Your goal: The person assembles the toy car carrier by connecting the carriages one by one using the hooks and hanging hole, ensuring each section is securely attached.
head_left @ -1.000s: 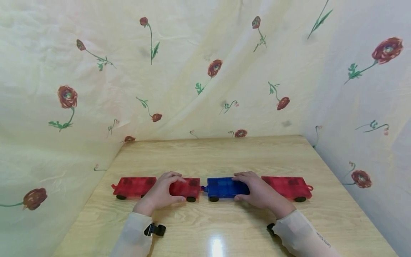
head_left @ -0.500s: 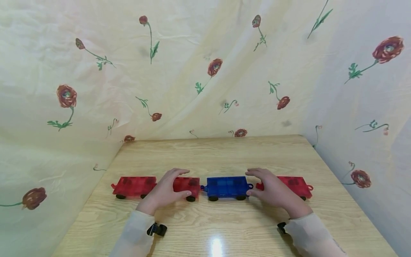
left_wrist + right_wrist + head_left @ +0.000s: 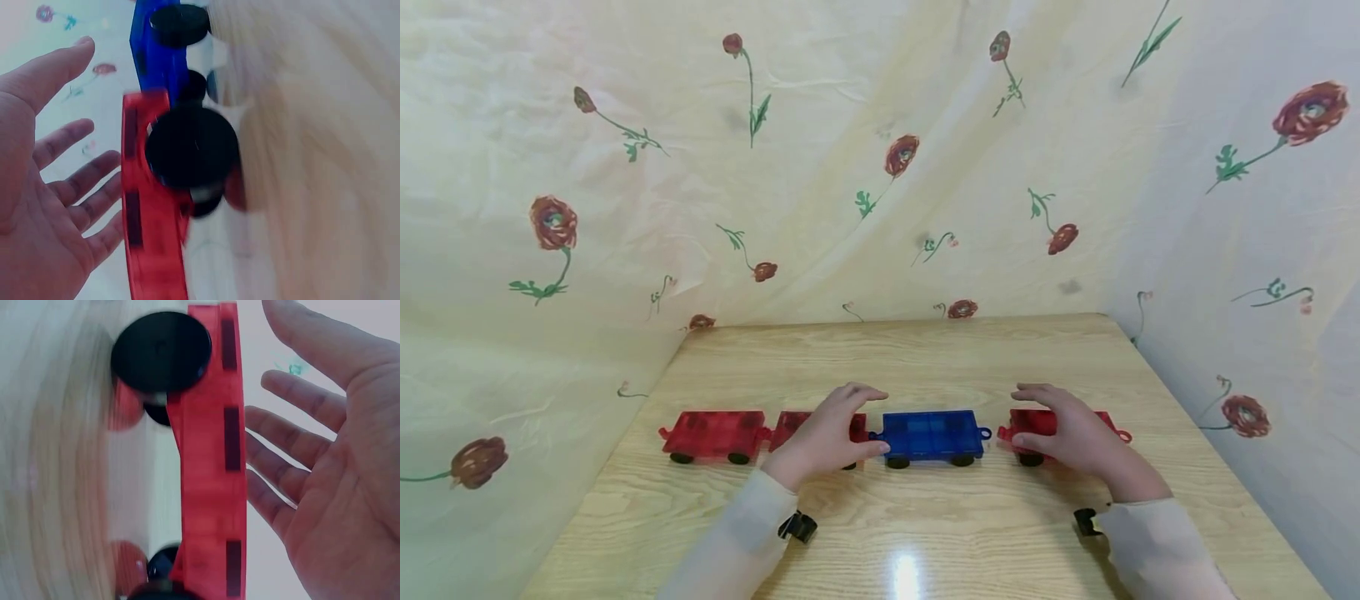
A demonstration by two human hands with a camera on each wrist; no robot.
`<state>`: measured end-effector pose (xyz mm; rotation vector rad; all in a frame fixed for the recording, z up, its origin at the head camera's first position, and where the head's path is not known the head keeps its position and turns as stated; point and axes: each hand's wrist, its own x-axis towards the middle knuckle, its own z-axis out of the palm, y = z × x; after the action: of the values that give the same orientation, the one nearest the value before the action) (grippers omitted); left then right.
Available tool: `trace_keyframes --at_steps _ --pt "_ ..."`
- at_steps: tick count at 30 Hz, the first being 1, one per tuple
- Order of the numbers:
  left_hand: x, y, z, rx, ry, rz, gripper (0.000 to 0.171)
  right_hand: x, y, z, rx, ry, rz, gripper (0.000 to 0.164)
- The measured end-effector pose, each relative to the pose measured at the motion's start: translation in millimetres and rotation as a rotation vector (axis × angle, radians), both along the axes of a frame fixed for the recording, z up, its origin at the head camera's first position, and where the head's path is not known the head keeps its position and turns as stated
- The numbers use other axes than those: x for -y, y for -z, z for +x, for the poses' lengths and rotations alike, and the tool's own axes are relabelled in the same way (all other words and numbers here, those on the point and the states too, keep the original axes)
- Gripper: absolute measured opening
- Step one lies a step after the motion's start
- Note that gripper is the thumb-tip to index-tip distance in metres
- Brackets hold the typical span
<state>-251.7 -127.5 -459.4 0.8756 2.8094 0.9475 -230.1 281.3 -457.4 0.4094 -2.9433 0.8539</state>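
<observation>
Several toy train wagons with black wheels stand in a row in the head view. A red wagon (image 3: pixel 715 433) is at the left end, joined to a second red wagon (image 3: pixel 788 427). My left hand (image 3: pixel 831 437) hovers over that second one, partly hiding it, fingers spread and holding nothing. Beside it stands a blue wagon (image 3: pixel 932 433), its left coupling meeting the second red wagon. To the right is another red wagon (image 3: pixel 1028 422), a small gap apart from the blue one's ring. Over this wagon my right hand (image 3: pixel 1071 433) is held, palm and fingers free in the right wrist view.
The wagons stand on a light wooden table (image 3: pixel 880 358). A cream cloth with printed flowers (image 3: pixel 820 167) hangs around its back and sides. Black straps (image 3: pixel 797 527) show at both wrists.
My right hand has let go of the blue wagon and moved right, over the right red wagon. The left hand has shifted right along the second red wagon. The wagons have stayed in place.
</observation>
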Motion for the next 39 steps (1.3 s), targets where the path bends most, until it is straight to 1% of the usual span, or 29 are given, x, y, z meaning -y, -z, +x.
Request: trace_keyframes --at_steps 3,9,15,21,27,31,34,37,39 --pt "-14 -1.0 -3.9 -0.012 0.032 -0.031 0.075 -9 1.9 -0.1 -0.008 -0.004 -0.003 0.072" --pt "-36 -2.7 -9.0 -0.026 0.067 -0.072 0.074 -21 2.5 -1.1 0.009 -0.027 -0.020 0.072" --pt "-51 -2.3 -10.1 -0.034 0.082 -0.093 0.076 -25 0.1 -0.3 0.036 -0.013 -0.012 0.073" --pt "-65 1.3 -11.3 -0.041 0.102 -0.122 0.077 -28 -2.1 2.6 0.036 -0.019 -0.016 0.071" --pt "-80 1.5 -8.8 -0.063 0.103 -0.177 0.078 -30 -1.7 2.9 0.045 -0.036 -0.023 0.060" --pt "-88 2.1 -6.7 -0.104 0.111 -0.223 0.078 -30 -2.1 3.5 0.046 -0.058 -0.032 0.055" --pt "-93 4.2 -6.3 -0.136 0.119 -0.246 0.079 -30 -1.4 3.8 0.059 -0.056 -0.032 0.056" --pt "-96 5.2 -6.0 -0.147 0.123 -0.260 0.078 -31 -0.7 4.0 0.094 -0.053 -0.039 0.060" --pt "-97 5.8 -5.9 -0.147 0.121 -0.271 0.075 -31 0.2 3.7 0.116 -0.048 -0.040 0.063"
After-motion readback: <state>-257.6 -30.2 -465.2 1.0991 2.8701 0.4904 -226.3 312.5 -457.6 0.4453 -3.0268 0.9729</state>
